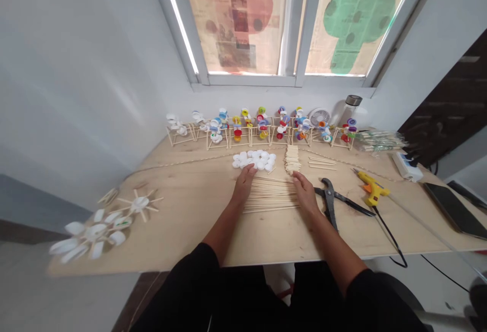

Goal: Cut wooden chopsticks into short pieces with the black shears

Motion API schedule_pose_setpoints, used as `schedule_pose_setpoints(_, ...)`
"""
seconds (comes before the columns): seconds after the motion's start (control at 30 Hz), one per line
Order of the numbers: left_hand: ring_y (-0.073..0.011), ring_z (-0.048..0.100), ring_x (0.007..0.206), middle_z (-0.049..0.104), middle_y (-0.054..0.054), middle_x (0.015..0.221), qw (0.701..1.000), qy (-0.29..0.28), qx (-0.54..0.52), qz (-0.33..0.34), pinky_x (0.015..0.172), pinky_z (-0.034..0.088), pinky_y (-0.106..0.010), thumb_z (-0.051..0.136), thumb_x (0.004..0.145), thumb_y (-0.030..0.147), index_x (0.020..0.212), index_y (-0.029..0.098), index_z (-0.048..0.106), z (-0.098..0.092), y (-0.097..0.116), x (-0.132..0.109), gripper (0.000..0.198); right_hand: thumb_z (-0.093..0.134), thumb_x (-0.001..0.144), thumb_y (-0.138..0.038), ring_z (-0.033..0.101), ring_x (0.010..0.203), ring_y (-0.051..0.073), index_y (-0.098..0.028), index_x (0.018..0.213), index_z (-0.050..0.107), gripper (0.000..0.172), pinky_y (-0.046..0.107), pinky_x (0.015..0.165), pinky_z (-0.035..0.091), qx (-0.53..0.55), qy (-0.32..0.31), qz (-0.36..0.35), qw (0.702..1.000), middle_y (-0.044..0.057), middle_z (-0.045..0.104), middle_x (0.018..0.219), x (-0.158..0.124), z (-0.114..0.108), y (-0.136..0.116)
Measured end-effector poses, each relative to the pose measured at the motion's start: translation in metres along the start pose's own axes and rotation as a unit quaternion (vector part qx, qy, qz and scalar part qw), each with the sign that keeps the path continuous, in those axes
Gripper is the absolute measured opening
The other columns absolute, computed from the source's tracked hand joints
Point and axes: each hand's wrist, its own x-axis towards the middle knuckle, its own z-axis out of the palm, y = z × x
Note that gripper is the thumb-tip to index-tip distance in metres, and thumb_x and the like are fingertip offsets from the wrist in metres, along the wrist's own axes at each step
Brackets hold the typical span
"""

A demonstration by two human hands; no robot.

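Observation:
A row of long thin wooden sticks [271, 194] lies side by side on the table in front of me. My left hand [243, 186] rests at their left ends, fingers stretched out and together. At the right ends is my right hand [305, 193], also with its fingers extended. Both hands seem to touch the stick ends without gripping any. Just beyond my left hand lies a cluster of white bottle caps [255, 159]. A stack of short cut sticks [292, 158] sits beyond my right hand, with a few loose sticks [321, 163] beside it.
Black-handled pliers [329, 200] and a yellow glue gun [371, 188] lie to the right, near a phone [456, 208] and a power strip [407, 166]. Several stick-and-cap wheel models [262, 129] line the back. Two white wheel pieces, one with spokes [140, 204], lie left.

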Motion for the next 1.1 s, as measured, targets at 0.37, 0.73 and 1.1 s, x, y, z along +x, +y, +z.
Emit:
schedule_pose_setpoints(0.37, -0.0231, 0.058, 0.101, 0.067, -0.007, 0.096, 1.0, -0.015, -0.015, -0.004, 0.093, 0.04, -0.039, 0.048, 0.079, 0.052, 0.11, 0.019, 0.057, -0.002, -0.014, 0.008, 0.047, 0.04, 0.08, -0.033, 0.058, 0.103, 0.023, -0.014, 0.106, 0.063, 0.04, 0.038, 0.093, 0.041, -0.052, 0.018, -0.008, 0.998, 0.01, 0.066, 0.109, -0.003, 0.001, 0.002)
schedule_pose_setpoints(0.73, -0.0219, 0.055, 0.108, 0.066, -0.007, 0.103, 0.999, -0.017, -0.034, -0.008, 0.098, 0.036, -0.038, 0.049, 0.08, 0.048, 0.109, 0.02, 0.058, -0.006, -0.002, -0.003, 0.041, 0.035, 0.081, -0.022, 0.048, 0.115, 0.023, -0.013, 0.116, 0.056, 0.042, 0.041, 0.099, 0.033, -0.204, -0.042, -0.086, 0.974, 0.012, 0.058, 0.119, -0.013, -0.003, -0.008)
schedule_pose_setpoints(1.1, -0.0234, 0.05, 0.115, 0.058, -0.008, 0.121, 0.998, 0.003, -0.063, -0.02, 0.099, 0.037, -0.039, 0.047, 0.082, 0.05, 0.116, 0.021, 0.053, -0.009, -0.004, -0.04, 0.045, 0.042, 0.087, -0.034, 0.027, 0.129, 0.03, -0.018, 0.129, 0.045, 0.045, 0.05, 0.104, 0.015, -0.362, -0.134, -0.196, 0.902, 0.014, 0.044, 0.135, -0.034, 0.01, -0.025)
